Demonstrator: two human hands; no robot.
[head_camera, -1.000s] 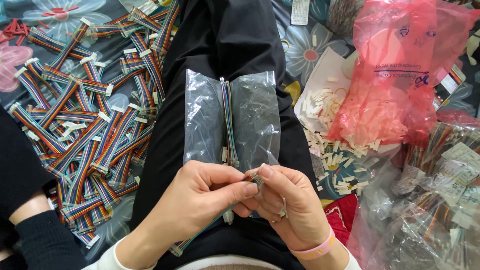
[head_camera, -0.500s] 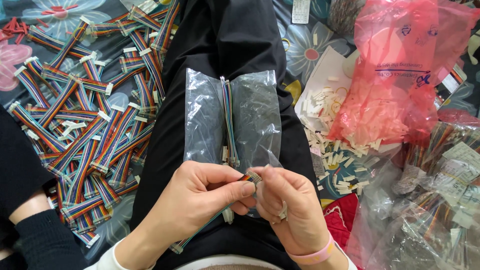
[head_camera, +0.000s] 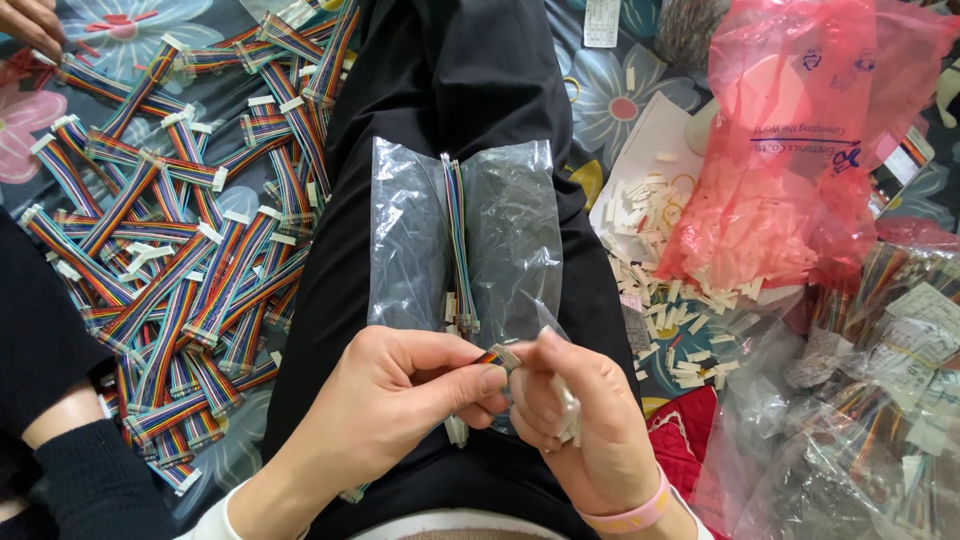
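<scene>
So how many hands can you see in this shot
3. The left hand and right hand meet low at centre, pinching a rainbow ribbon cable. Another person's hand shows at the top left corner. More may lie out of frame.

rainbow ribbon cable (head_camera: 492, 357), short end with white connector, pinched level above the lap.
</scene>
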